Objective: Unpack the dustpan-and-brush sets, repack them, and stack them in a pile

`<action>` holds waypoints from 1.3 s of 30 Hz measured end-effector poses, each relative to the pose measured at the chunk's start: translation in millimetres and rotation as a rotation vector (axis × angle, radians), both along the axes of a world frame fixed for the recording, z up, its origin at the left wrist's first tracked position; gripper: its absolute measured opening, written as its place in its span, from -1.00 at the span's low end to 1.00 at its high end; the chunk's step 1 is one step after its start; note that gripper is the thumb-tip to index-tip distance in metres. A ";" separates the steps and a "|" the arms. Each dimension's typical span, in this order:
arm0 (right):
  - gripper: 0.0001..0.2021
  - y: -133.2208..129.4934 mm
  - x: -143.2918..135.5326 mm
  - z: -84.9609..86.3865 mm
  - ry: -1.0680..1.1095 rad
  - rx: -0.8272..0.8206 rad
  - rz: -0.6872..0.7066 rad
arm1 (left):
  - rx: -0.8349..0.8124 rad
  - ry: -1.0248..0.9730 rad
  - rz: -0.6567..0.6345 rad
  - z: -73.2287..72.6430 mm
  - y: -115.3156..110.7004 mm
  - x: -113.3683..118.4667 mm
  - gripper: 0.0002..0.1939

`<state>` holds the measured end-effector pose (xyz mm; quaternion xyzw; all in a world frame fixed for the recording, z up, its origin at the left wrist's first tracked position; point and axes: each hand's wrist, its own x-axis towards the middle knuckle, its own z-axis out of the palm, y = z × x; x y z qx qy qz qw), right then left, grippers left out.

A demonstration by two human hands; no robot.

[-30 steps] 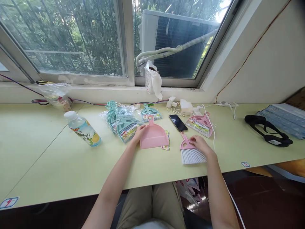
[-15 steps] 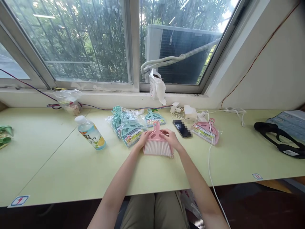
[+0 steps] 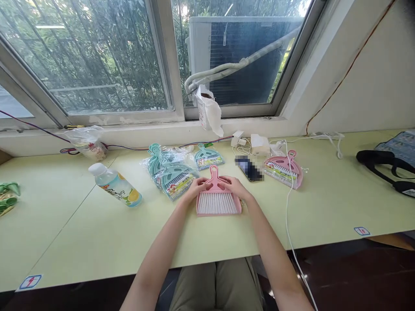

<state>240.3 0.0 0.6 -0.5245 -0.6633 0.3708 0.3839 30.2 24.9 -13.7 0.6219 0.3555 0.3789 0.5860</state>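
Note:
In front of me on the table is a pink dustpan (image 3: 199, 208) with a matching pink brush (image 3: 215, 185) nested in it, white bristles toward me and handle pointing away. My left hand (image 3: 195, 190) grips the set's left edge. From the right, my right hand (image 3: 236, 187) holds it with fingers on the pink top near the cut-outs. Left of it lie several teal dustpan-and-brush sets (image 3: 177, 178) in clear wrapping, and one more teal set (image 3: 208, 156) sits just behind. A wrapped pink set (image 3: 285, 168) lies farther right.
A drink bottle (image 3: 118, 185) stands left on the pale green table (image 3: 129, 242). A phone (image 3: 249, 168), chargers (image 3: 238, 139) and a small white box (image 3: 260, 144) are behind right. A white cable (image 3: 287, 216) runs over the front edge. Black headgear (image 3: 382, 162) lies far right.
The view has shifted and tilted slightly. The pink set now appears flatter and more face-on, with more of its front edge showing. Both hands stay on its sides.

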 end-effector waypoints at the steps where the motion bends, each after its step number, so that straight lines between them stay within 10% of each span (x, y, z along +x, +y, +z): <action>1: -0.63 -1.2 -1.1 0.1 0.033 -0.040 0.055 | -0.009 0.004 -0.017 2.4 -2.7 -0.3 -0.62; 26: -0.69 4.2 -16.5 -26.0 0.239 -0.201 -0.106 | -0.028 0.106 -0.031 6.1 0.7 -5.8 -0.63; 39: -0.59 -3.4 -17.6 -4.2 0.297 -0.247 -0.001 | -0.015 0.029 -0.027 1.8 -3.0 -1.2 -0.65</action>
